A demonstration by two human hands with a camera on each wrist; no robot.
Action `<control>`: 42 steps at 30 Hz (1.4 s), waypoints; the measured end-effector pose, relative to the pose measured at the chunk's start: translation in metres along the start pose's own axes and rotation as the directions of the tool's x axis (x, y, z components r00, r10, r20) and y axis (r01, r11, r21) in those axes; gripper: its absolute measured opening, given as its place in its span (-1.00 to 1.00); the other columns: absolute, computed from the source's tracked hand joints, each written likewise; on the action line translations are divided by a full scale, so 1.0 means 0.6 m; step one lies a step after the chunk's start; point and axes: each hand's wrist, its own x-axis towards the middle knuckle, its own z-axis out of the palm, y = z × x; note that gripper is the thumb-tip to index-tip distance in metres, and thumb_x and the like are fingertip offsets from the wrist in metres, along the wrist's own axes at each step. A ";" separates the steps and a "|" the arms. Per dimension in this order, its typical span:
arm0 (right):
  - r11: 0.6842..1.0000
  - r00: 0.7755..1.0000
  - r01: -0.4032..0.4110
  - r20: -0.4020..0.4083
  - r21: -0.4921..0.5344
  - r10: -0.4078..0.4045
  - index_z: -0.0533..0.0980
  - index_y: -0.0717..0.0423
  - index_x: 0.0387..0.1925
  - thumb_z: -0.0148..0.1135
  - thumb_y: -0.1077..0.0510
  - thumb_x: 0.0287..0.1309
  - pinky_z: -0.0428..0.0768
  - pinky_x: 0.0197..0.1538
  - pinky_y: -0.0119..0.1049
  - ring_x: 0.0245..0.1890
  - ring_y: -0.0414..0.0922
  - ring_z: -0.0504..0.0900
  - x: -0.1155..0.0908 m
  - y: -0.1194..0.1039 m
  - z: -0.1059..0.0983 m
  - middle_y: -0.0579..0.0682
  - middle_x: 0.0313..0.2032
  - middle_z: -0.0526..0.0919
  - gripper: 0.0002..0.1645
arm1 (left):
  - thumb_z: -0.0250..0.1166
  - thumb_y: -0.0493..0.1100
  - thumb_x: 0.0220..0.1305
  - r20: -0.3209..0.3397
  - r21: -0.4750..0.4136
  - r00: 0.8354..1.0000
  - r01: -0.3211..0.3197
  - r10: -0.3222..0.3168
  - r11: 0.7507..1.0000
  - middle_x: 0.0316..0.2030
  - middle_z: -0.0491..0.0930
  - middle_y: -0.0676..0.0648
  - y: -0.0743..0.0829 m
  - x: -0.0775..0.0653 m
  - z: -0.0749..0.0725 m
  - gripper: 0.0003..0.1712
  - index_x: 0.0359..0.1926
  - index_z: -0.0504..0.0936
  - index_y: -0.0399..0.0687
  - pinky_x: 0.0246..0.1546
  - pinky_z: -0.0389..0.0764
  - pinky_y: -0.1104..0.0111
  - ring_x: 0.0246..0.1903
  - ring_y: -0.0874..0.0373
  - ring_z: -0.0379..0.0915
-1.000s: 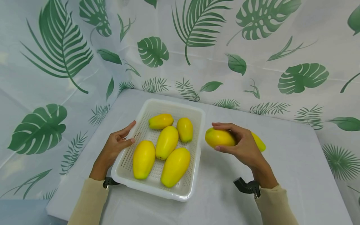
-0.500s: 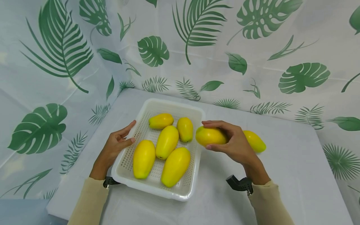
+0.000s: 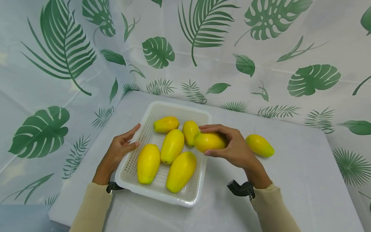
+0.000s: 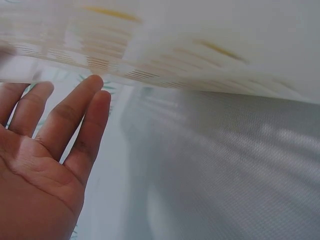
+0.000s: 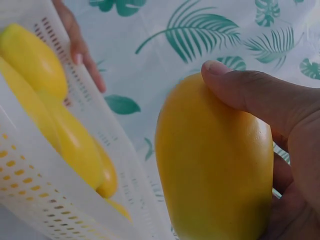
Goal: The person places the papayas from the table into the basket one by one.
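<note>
My right hand (image 3: 232,145) grips a yellow papaya (image 3: 210,142) lying sideways, thumb on the near side and fingers over the far side. It overlaps the right rim of a white perforated plastic basket (image 3: 204,180) in the head view. In the right wrist view the held papaya (image 5: 212,165) appears beside the basket wall. Several yellow papayas with greenish ends, such as the middle one (image 3: 172,146), lie in the basket. My left hand (image 3: 120,149) is at the basket's left side, thumb tip over the rim; the left wrist view shows its fingers (image 4: 67,112) extended along the outer wall.
Another yellow papaya (image 3: 260,145) lies on the white-covered table (image 3: 304,180), right of my right hand. A white curtain (image 3: 208,74) printed with green leaves stands behind the table and along its left side.
My right hand has moved left with its papaya, from beside the basket to over its right rim. The papaya on the table now shows fully. The left hand and basket stay put.
</note>
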 end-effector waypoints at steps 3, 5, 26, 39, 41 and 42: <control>1.000 1.000 0.010 0.016 0.002 -0.010 0.64 -0.09 0.24 0.66 0.32 0.01 0.53 0.48 -0.40 0.44 -0.14 0.53 0.002 -0.001 0.005 -0.08 0.33 0.66 -0.28 | 0.22 -0.36 0.54 -0.003 0.001 1.000 0.004 -0.004 1.000 0.66 0.20 -0.08 0.000 0.000 0.000 -0.16 0.67 0.20 0.25 0.07 0.81 0.10 0.41 -0.09 0.51; 1.000 1.000 0.016 0.024 0.005 -0.016 0.64 -0.09 0.23 0.66 0.32 0.01 0.53 0.49 -0.39 0.45 -0.14 0.52 0.004 -0.002 0.009 -0.09 0.33 0.67 -0.28 | 0.23 -0.36 0.53 -0.007 0.000 1.000 0.009 -0.009 1.000 0.66 0.20 -0.07 0.000 0.000 0.001 -0.16 0.67 0.20 0.26 0.07 0.81 0.10 0.41 -0.09 0.52; 0.997 0.992 0.063 0.105 0.033 -0.066 0.64 -0.08 0.24 0.66 0.30 0.04 0.50 0.54 -0.29 0.43 -0.11 0.54 0.034 0.001 0.042 0.02 0.35 0.65 -0.29 | 0.22 -0.37 0.53 -0.006 0.005 1.000 0.005 -0.005 1.000 0.66 0.20 -0.07 -0.001 0.000 0.000 -0.16 0.67 0.20 0.23 0.10 0.80 0.12 0.42 -0.07 0.51; 0.999 0.987 0.043 0.152 0.031 -0.048 0.66 -0.11 0.22 0.66 0.28 0.03 0.39 0.61 -0.30 0.48 -0.16 0.50 0.046 0.006 0.061 -0.15 0.36 0.65 -0.31 | 0.21 -0.38 0.54 -0.005 0.001 1.000 -0.007 0.007 1.000 0.65 0.23 -0.08 -0.002 0.000 0.001 -0.16 0.68 0.19 0.23 0.09 0.80 0.09 0.43 -0.13 0.48; 0.998 0.986 0.043 0.158 0.035 -0.048 0.66 -0.11 0.22 0.66 0.29 0.04 0.37 0.63 -0.31 0.48 -0.16 0.49 0.048 0.007 0.063 -0.15 0.37 0.64 -0.31 | 0.21 -0.38 0.54 -0.004 0.000 1.000 -0.007 0.007 1.000 0.65 0.22 -0.08 -0.002 0.001 0.000 -0.16 0.68 0.19 0.23 0.09 0.80 0.08 0.43 -0.13 0.48; 0.999 0.986 0.041 0.162 0.035 -0.046 0.66 -0.12 0.22 0.66 0.29 0.04 0.36 0.63 -0.31 0.49 -0.17 0.49 0.049 0.007 0.064 -0.16 0.37 0.64 -0.31 | 0.21 -0.38 0.54 -0.003 0.000 1.000 -0.007 0.007 1.000 0.65 0.22 -0.08 -0.003 0.001 -0.001 -0.16 0.68 0.19 0.23 0.09 0.80 0.08 0.43 -0.12 0.48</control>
